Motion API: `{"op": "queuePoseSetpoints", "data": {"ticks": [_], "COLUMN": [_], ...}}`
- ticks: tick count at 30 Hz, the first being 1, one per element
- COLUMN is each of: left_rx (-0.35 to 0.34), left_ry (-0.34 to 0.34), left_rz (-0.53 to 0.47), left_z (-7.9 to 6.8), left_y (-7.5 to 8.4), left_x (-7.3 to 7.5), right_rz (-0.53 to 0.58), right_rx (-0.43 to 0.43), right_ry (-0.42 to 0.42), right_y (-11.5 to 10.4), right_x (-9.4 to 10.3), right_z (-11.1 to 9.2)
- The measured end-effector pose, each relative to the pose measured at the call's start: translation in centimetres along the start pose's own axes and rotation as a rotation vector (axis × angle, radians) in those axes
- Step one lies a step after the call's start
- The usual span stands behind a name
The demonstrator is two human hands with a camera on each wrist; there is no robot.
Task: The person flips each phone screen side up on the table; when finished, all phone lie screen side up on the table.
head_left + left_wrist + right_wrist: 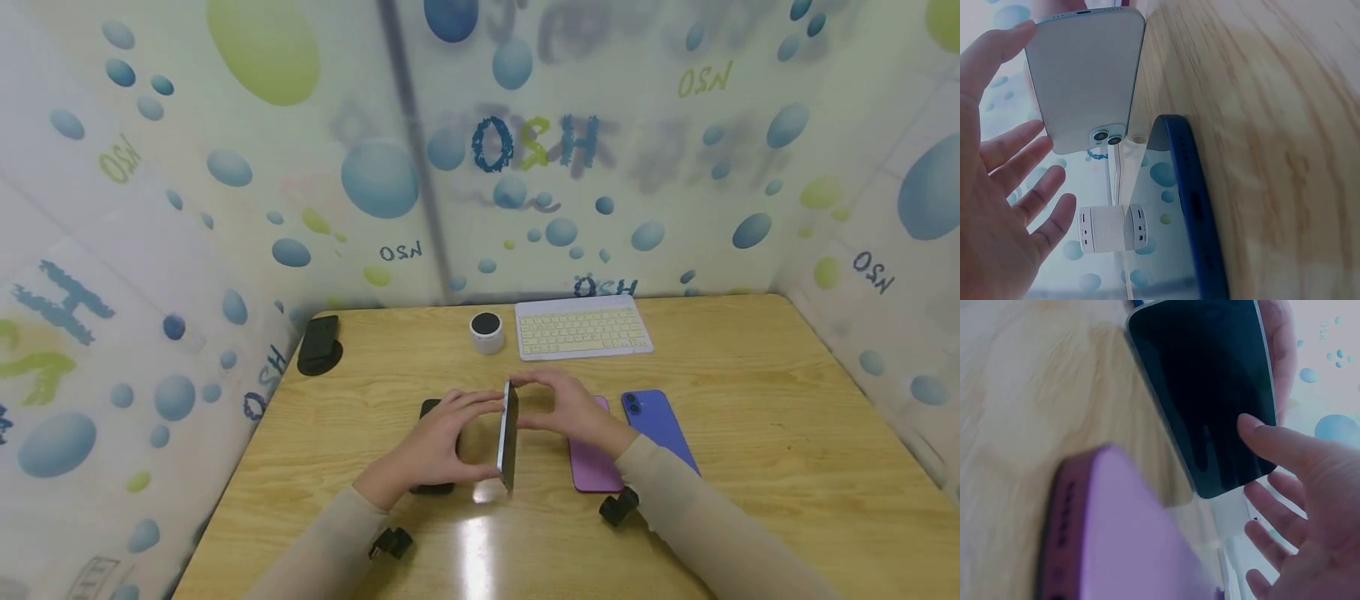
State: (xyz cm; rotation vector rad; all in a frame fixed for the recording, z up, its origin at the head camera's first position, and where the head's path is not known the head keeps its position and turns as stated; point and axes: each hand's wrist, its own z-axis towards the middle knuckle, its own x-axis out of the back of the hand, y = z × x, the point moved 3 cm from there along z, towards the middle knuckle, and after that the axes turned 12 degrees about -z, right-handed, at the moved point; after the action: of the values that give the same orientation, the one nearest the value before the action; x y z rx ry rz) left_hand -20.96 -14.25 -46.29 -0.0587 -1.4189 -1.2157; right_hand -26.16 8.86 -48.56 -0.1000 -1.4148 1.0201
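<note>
A phone with a white back (1085, 75) and a dark screen (1204, 387) is held on its long edge between both hands, close over the table. My left hand (435, 446) grips it along the upper edge, thumb at the near corner and fingertips at the far one. My right hand (573, 408) pinches the far corner, its thumb resting on the screen and the other fingers spread. Partly behind the left hand lies a dark phone (435, 488), its blue edge (1191, 187) showing in the left wrist view. A purple phone (595, 467) lies partly under the right hand.
Right of the purple phone lies a blue phone (663, 425), partly covered by the forearm. At the back of the wooden table (750, 375) stand a small white speaker (487, 337) and a white keyboard (585, 329). A black stand (321, 343) is at the back left.
</note>
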Motion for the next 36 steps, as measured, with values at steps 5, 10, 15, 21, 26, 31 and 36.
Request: {"op": "queuePoseSetpoints", "data": {"ticks": [5,10,15,21,26,31,36], "left_rx": [0.015,0.022,0.031,0.034,0.069,0.08,0.102], "left_ry": [-0.004,0.003,0.023,0.03,0.007,-0.017,-0.03], "left_rz": [-0.02,-0.046,-0.064,-0.029,-0.008,0.029,0.051], "left_z": [-0.3,-0.6,-1.1,-1.4,-1.7,-1.9,-1.9], "left_y": [-0.3,-0.6,-0.9,-1.2,-1.4,-1.7,-1.8], "left_x": [0.2,0.4,0.5,0.4,0.5,0.6,0.5], "right_rz": [-0.093,-0.143,-0.161,-0.182,-0.186,-0.177,-0.188], "right_rx": [-0.018,-0.024,0.004,0.049,0.012,-0.013,-0.011], "right_ry": [-0.075,-0.112,-0.099,-0.06,-0.093,-0.14,-0.17], "right_y": [0.8,1.3,1.2,1.0,1.0,1.1,1.0], "right_x": [-0.5,-1.1,-1.4,-1.6,-1.5,-1.3,-1.1], "right_z": [0.0,0.0,0.2,0.3,0.3,0.3,0.3]}}
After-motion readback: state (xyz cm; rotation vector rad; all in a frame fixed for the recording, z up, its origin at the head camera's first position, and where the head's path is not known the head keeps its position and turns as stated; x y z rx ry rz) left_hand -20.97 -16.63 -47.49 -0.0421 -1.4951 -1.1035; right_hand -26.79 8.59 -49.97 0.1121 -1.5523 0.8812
